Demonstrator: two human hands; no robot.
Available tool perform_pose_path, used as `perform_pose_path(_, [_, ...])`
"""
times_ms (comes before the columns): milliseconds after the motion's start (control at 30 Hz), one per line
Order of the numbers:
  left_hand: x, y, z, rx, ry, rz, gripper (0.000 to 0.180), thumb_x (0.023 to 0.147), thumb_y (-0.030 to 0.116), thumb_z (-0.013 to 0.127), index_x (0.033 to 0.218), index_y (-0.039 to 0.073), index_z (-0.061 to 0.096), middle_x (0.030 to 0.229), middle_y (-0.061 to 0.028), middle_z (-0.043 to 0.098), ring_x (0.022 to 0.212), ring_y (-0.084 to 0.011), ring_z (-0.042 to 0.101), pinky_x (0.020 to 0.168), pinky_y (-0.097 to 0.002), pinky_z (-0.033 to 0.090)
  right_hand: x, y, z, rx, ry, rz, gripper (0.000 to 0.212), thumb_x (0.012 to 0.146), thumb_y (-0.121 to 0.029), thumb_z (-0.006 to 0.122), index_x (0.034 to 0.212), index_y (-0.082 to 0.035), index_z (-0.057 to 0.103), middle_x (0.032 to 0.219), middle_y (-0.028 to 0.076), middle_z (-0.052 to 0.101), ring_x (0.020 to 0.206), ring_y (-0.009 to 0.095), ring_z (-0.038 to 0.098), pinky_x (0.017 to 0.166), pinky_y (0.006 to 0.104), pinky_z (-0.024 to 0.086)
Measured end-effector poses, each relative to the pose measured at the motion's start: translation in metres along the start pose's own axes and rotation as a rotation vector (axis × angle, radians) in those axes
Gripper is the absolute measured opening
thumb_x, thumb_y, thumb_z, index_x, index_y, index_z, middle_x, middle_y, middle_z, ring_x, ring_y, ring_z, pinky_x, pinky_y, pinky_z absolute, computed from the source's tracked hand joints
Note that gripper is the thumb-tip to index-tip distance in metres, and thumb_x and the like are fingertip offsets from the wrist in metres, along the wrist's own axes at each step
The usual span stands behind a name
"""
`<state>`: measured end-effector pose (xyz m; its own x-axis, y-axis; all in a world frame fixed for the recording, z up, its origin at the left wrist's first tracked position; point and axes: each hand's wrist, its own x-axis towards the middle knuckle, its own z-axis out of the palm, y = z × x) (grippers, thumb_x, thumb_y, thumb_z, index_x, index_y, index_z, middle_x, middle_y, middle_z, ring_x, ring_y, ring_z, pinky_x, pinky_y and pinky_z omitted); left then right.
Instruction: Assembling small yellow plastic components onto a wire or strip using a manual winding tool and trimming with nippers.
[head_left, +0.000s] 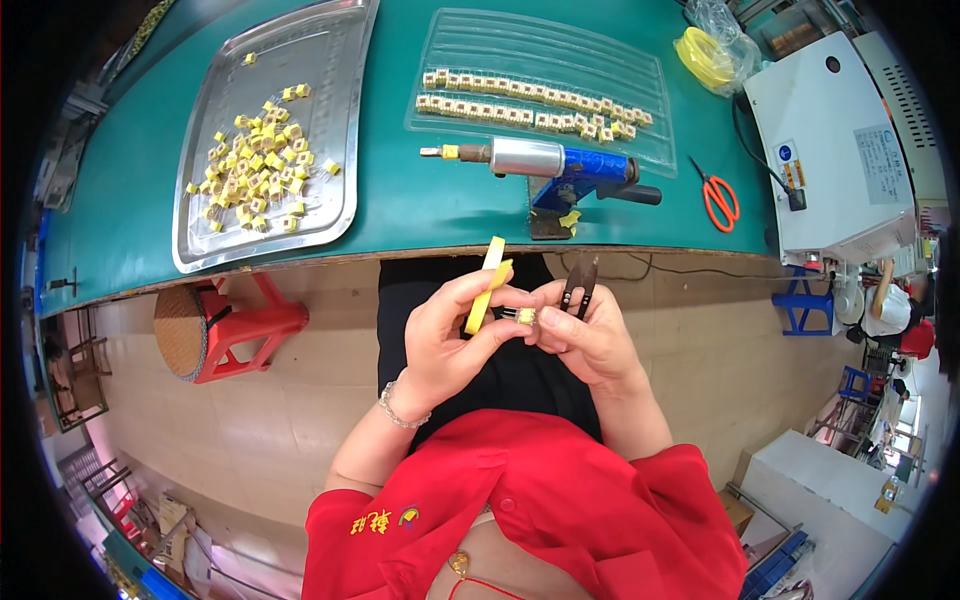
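In front of my lap both hands meet around a small yellow-wrapped coil part (526, 315) with metal pins. My left hand (450, 325) is closed, with a strip of yellow tape (487, 295) looped up between its fingers; its thumb reaches the coil part. Dark thread snips (579, 285) stick up, blades away from me, out of my closed right hand (595, 335), whose thumb and fingertips pinch the coil part's right side. On the bench edge beyond stands a blue hand-cranked winding fixture (590, 170) with a silver barrel and a yellow piece on its spindle.
A metal tray (335, 200) on the green bench (390, 200) holds a heap of similar coil parts. Rows of them sit in a clear plastic tray (540, 45). Orange-handled scissors (718, 203) lie beside a white machine (830, 140). A red stool (250, 325) stands left.
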<state>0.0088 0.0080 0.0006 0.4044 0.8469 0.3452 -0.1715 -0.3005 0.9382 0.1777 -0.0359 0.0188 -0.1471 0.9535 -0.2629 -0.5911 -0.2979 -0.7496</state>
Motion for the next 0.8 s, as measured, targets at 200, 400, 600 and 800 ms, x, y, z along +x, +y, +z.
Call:
perform_pose_path(200, [0.001, 0.003, -0.002, -0.302, -0.016, -0.131, 0.041, 0.078, -0.008, 0.062, 0.116, -0.005, 0.045, 0.092, -0.0172, 0.064, 0.086, -0.0211, 0.064, 0.07, -0.0273, 0.054, 0.001, -0.002, -0.003, -0.038, -0.035, 0.018, 0.014, 0.083, -0.008, 0.062, 0.092, 0.003, 0.062, 0.073, 0.011, 0.063, 0.056, 0.007, 0.047, 0.05, 0.0197, 0.035])
perform_pose_path(400, [0.001, 0.002, -0.003, -0.314, -0.049, -0.14, 0.04, 0.078, -0.008, 0.062, 0.114, -0.006, 0.046, 0.09, -0.0162, 0.064, 0.085, -0.0216, 0.064, 0.068, -0.0279, 0.055, 0.002, 0.002, -0.009, -0.032, -0.067, 0.027, 0.015, 0.081, -0.009, 0.066, 0.09, 0.003, 0.062, 0.072, 0.012, 0.063, 0.057, 0.009, 0.053, 0.047, 0.0188, 0.034])
perform_pose_path(600, [0.002, 0.002, -0.011, 0.05, -0.146, -0.044, 0.039, 0.073, -0.005, 0.068, 0.109, -0.004, 0.052, 0.091, -0.0149, 0.064, 0.082, -0.0211, 0.065, 0.068, -0.0278, 0.053, 0.003, 0.002, -0.014, -0.026, -0.062, 0.084, 0.013, 0.08, -0.008, 0.067, 0.086, 0.003, 0.062, 0.071, 0.012, 0.063, 0.06, 0.011, 0.057, 0.048, 0.0188, 0.038])
perform_pose_path(800, [0.011, 0.013, -0.004, 0.368, -0.073, 0.227, 0.041, 0.066, 0.0, 0.073, 0.104, 0.002, 0.057, 0.081, -0.0085, 0.066, 0.072, -0.0242, 0.062, 0.067, -0.0308, 0.048, 0.0, 0.003, -0.003, -0.18, 0.106, -0.029, 0.014, 0.079, -0.008, 0.066, 0.087, 0.003, 0.062, 0.072, 0.009, 0.062, 0.064, 0.011, 0.059, 0.053, 0.0206, 0.042])
